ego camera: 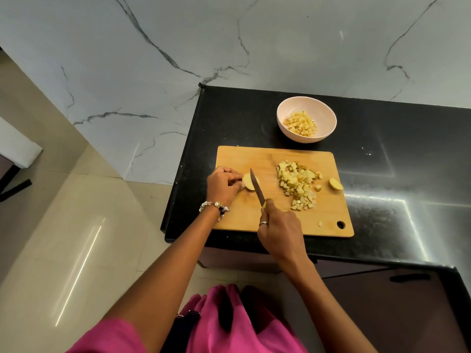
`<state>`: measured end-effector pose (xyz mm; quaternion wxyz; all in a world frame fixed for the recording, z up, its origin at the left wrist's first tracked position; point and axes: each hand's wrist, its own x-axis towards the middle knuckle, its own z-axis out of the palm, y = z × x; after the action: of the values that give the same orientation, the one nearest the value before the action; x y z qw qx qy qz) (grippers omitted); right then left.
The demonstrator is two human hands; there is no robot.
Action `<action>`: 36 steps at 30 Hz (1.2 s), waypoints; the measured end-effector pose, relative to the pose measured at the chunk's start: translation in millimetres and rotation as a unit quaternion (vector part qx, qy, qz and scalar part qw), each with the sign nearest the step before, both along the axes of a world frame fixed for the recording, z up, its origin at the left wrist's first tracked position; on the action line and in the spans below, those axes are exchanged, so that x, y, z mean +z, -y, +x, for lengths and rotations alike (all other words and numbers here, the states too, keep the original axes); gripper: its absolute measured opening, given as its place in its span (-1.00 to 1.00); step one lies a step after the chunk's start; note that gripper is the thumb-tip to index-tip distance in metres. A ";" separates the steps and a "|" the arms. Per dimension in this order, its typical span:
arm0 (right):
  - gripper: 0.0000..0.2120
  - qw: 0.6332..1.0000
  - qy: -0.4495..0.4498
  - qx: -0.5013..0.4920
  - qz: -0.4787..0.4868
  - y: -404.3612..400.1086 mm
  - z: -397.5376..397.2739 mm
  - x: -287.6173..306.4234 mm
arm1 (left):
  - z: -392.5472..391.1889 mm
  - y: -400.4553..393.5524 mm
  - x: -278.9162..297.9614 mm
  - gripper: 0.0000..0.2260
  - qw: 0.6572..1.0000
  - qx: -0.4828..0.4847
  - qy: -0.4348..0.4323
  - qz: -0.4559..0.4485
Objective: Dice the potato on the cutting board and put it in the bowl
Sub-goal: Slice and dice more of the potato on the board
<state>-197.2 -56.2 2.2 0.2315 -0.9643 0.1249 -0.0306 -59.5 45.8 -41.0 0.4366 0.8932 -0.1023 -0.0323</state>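
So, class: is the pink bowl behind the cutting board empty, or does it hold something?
Not empty. The bowl stands upright, with diced potato covering its bottom, well below the rim.

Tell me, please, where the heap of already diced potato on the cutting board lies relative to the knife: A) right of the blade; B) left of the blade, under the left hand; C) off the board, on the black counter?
A: the diced heap lies on the cutting board to the right of the knife, which the right hand holds.

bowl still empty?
No, the bowl on the black counter already holds a small heap of diced potato.
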 end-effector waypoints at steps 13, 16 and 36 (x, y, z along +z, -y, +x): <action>-0.73 0.996 0.037 -0.080 0.000 31.9 7.2 -16.4 | -11.1 45.9 9.4 -0.54 0.987 0.022 -0.016 0.160; -0.72 0.996 0.042 -0.077 0.001 34.4 8.0 -19.0 | 5.8 35.0 8.8 -0.51 0.987 -0.077 0.004 0.140; -0.49 0.984 -0.021 -0.016 -0.178 4.4 31.8 -27.3 | 23.2 28.4 3.5 -0.57 0.985 -0.126 0.018 0.115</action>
<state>-165.3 -60.7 -25.0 0.0535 -0.9884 0.1376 -0.0359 -36.3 17.3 -37.5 0.3213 0.9179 -0.2178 -0.0829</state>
